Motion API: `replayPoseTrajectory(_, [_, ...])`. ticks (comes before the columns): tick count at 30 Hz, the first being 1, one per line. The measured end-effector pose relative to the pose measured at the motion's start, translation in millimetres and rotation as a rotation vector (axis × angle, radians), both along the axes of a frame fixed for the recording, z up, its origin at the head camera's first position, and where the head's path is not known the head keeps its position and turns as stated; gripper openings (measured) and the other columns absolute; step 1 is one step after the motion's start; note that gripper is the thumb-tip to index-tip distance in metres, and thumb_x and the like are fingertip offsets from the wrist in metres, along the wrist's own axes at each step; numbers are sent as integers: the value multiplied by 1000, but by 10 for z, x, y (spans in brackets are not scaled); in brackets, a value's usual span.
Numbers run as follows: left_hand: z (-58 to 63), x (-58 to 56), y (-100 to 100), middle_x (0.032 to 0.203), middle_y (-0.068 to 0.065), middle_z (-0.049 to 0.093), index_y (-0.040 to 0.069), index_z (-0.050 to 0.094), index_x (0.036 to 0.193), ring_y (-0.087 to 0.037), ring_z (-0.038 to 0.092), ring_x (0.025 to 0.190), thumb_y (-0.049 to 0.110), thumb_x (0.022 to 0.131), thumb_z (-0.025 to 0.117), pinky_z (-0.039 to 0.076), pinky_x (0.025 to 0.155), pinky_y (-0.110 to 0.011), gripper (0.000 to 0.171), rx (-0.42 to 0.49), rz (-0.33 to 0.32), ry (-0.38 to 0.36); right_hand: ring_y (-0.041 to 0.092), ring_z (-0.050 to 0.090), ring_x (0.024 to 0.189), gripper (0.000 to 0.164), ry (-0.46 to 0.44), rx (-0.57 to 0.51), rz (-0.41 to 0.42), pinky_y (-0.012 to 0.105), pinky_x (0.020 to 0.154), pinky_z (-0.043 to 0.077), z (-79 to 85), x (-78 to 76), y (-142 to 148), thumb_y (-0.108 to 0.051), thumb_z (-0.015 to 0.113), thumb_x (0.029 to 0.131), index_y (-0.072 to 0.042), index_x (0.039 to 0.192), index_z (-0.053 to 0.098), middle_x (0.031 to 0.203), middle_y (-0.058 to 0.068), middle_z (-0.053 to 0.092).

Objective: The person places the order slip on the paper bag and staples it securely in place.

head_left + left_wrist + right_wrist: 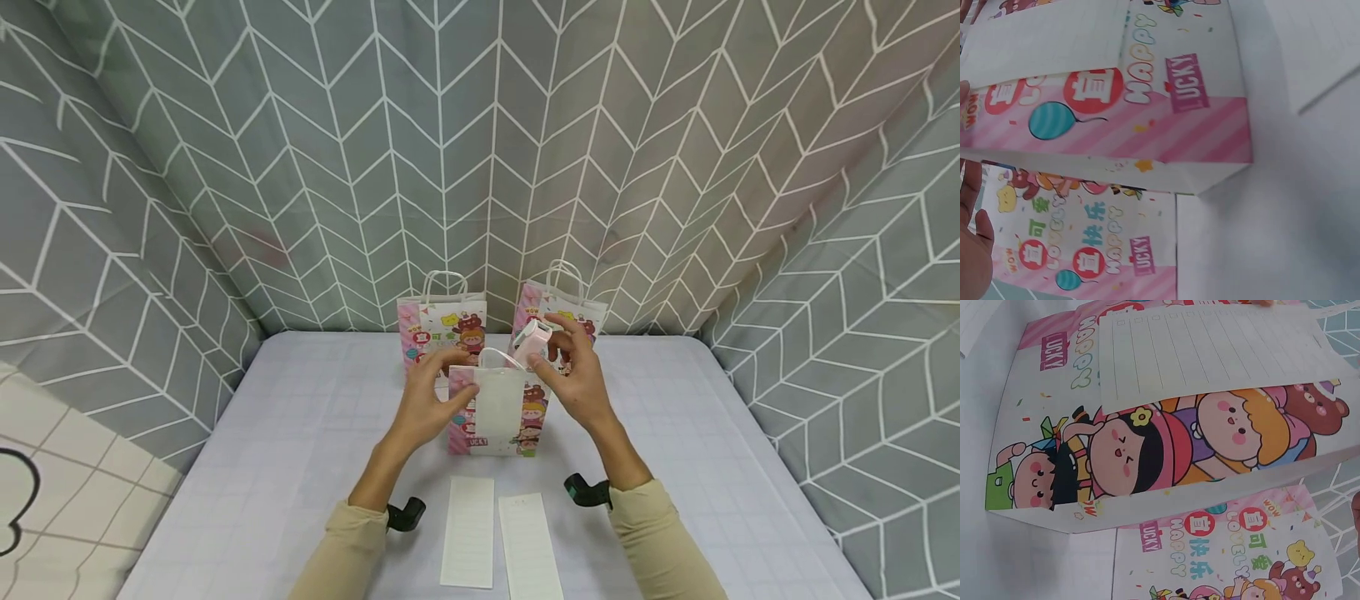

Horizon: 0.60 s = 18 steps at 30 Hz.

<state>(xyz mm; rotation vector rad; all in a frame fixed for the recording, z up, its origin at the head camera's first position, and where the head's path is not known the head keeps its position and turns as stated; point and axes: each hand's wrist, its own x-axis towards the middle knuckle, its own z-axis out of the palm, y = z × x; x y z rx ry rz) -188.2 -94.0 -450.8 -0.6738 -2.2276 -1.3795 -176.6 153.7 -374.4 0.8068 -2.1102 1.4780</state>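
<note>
A pink-and-white paper gift bag [531, 412] with cartoon figures stands upright in the middle of the table. Against its front lies a lined checklist sheet [1210, 356], its top end at the bag's mouth. My left hand [423, 407] pinches the bag's upper left edge, thumb in front and fingers behind. In my right hand [577, 375] is a small pink-and-white stapler [533, 340], tilted beside the bag's white handle [498, 354] at the top edge. Both wrist views catch only slivers of the hands, and the stapler is outside them.
Two matching gift bags stand behind, one at left [450, 321] and one at right [551, 304], partly covered by the hands. Nearer me, two long paper sheets [468, 533] [531, 546] lie side by side on the white table [300, 417]. A patterned grey curtain [480, 167] surrounds the table.
</note>
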Motion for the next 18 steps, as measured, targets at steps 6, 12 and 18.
replayPoseTrajectory(6, [-114, 24, -53, 105, 0, 63, 13, 66, 124, -19, 51, 98, 23, 86, 81, 32, 95, -47, 43, -17, 54, -33, 30, 39, 75, 52, -44, -80, 11, 38, 65, 30, -55, -9, 58, 8, 66, 89, 9, 137, 45, 85, 15, 60])
replayPoseTrajectory(12, [-173, 49, -80, 97, -1, 58, 13, 67, 115, -21, 50, 97, 26, 86, 82, 33, 94, -47, 35, -27, 87, -63, 21, 41, 77, 53, -71, -127, 4, 36, 67, 31, -212, -94, 148, 10, 64, 90, 9, 138, 44, 89, 16, 60])
replayPoseTrajectory(18, [-181, 54, -119, 96, 0, 61, 12, 68, 117, -22, 54, 94, 24, 85, 82, 36, 91, -47, 36, -18, 86, -21, 17, 47, 85, 55, -138, -174, -27, 26, 73, 36, -425, -205, 292, 5, 64, 93, -5, 144, 45, 110, 17, 66])
